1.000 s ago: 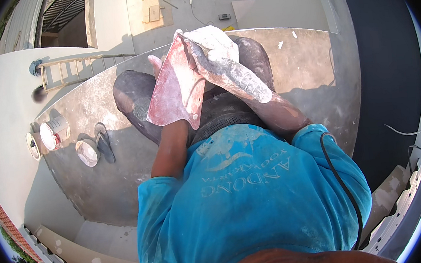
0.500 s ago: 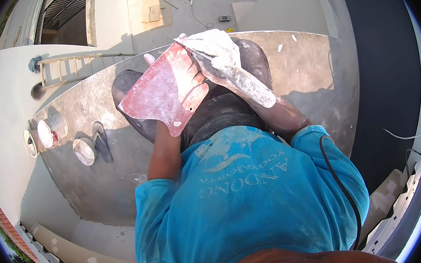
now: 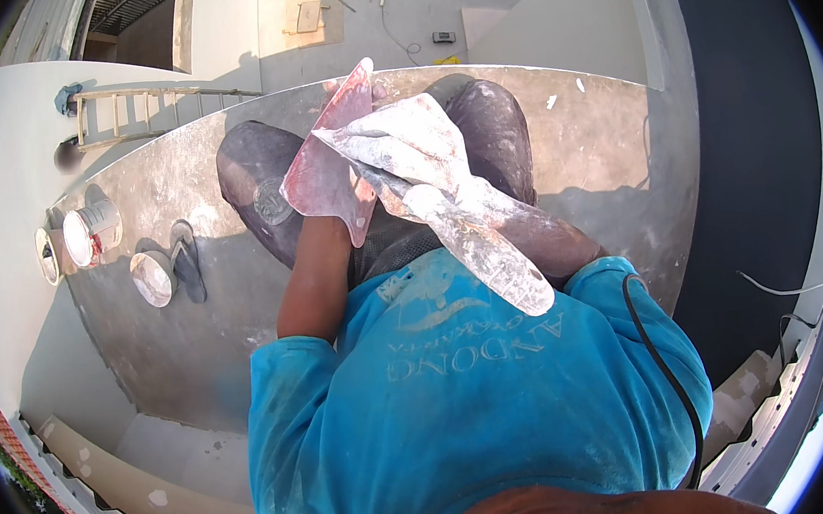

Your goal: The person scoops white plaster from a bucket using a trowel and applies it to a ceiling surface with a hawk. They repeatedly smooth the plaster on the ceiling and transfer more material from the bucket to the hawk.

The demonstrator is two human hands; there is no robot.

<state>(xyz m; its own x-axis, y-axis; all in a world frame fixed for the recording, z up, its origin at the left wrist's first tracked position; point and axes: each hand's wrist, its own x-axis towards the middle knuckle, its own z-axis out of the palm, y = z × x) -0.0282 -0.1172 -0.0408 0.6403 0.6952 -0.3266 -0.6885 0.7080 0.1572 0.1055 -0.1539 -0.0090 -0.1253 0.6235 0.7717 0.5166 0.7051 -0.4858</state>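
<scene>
The left hand (image 3: 331, 87), mostly hidden behind it, holds a red, white-smeared board (image 3: 331, 171) above the lap (image 3: 392, 234); the white-coated right hand (image 3: 416, 144) grips a scraper (image 3: 495, 261). To the left, 2 buckets (image 3: 108, 223) and 1 whitish-lined tub (image 3: 164, 275) stand near a sandal (image 3: 187, 262); from here, the buckets' contents are unclear.

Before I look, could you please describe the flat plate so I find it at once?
From the blue shirt, look up to the left knee; at its inner side is the flat plate. Its dusty red colour sets it apart from the whitish tool near it.
</scene>
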